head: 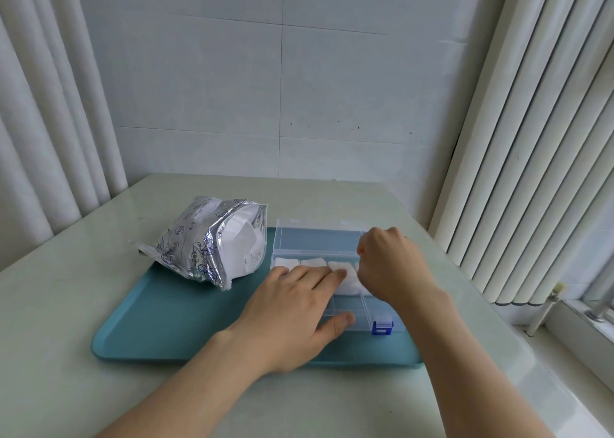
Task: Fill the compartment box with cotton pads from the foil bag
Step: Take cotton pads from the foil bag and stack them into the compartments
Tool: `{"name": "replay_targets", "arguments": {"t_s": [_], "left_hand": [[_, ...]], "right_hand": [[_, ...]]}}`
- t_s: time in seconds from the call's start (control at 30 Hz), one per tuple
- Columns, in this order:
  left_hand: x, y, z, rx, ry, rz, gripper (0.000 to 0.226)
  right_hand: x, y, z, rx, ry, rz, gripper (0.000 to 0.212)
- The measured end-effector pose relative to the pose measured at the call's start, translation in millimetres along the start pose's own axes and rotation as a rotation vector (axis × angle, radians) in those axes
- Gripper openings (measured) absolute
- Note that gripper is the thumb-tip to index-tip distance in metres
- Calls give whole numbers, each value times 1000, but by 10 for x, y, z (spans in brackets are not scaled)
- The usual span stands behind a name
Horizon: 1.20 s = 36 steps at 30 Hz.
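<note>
tray [159, 321] holds foil bag [196, 248], compartment box [345, 304]; left hand [292, 311] flat on box, right hand [388, 264] grip hidden.

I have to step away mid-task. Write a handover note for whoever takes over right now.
Left hand: open, fingers flat on the box and far-row pads.
Right hand: curled over the far right compartment; fingers hidden, grip unclear.
Things: the box sits lid open on the tray; the bag lies open left of it, pads inside.
Done: far row holds pads.
Left: visible near compartments empty; fill them.
</note>
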<state>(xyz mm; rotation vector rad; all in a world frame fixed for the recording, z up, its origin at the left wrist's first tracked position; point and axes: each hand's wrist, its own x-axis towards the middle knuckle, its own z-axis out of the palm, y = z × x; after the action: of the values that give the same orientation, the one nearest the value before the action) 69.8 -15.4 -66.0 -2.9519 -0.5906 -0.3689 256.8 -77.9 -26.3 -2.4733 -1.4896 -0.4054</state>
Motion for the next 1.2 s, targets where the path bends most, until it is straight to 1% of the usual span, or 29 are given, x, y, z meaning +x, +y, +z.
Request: {"name": "replay_targets", "arguments": {"t_s": [0.1,0.2,0.27,0.3,0.37,0.4,0.47,0.5,0.53,0.6,0.63,0.73,0.8,0.87,0.93,1.0,1.03,1.13,1.2], "left_hand": [[-2,-4,24,-12,7,4,73],[-9,-4,19,-43,26,-6,76],[-14,-13,-1,-134,61,-25,75],[-16,-24,-15,-207,94,-30,70],[-22,-60,-39,-358,210,-46,54],[-30,-90,-47,-383,305,-57,44],[-36,-198,-56,-315,535,-114,31],[-39,-269,-76,-269,623,-165,29],[-43,-341,-97,-229,691,-218,29],[-63,-492,-138,-161,786,-327,36],[-79,-572,-150,-140,805,-383,41],[-118,-795,-118,-159,792,-511,51],[-150,-929,-74,-224,778,-573,46],[-166,-1032,-42,-327,752,-636,46],[-165,-1103,-23,-451,733,-670,50],[-160,-1144,-10,-547,728,-669,54],[-163,-1166,4,-573,724,-665,57],[-175,-1184,25,-581,694,-630,60],[-171,-1169,20,-568,683,-607,54]], "right_hand": [[-67,-52,-23,-16,-65,-31,26],[-78,-80,-20,-46,-87,-41,32],[-90,-110,-7,-70,-77,-37,32],[-95,-123,0,-86,-66,-33,32],[-104,-142,-6,-82,-19,-8,30],[-115,-155,-12,-62,13,5,28],[-134,-197,-24,4,79,0,19],[-149,-235,-33,43,103,-21,14],[-169,-279,-36,91,128,-49,17],[-223,-406,-53,198,163,-119,30],[-246,-484,-59,261,174,-156,34],[-262,-693,-24,465,150,-213,34],[-218,-820,38,578,114,-216,32],[-151,-930,80,667,70,-205,35],[-86,-1027,86,733,11,-214,48],[-29,-1112,83,748,-61,-248,63],[7,-1166,90,739,-86,-269,66],[106,-1319,125,734,-102,-291,58],[154,-1406,134,703,-73,-276,49]]}}
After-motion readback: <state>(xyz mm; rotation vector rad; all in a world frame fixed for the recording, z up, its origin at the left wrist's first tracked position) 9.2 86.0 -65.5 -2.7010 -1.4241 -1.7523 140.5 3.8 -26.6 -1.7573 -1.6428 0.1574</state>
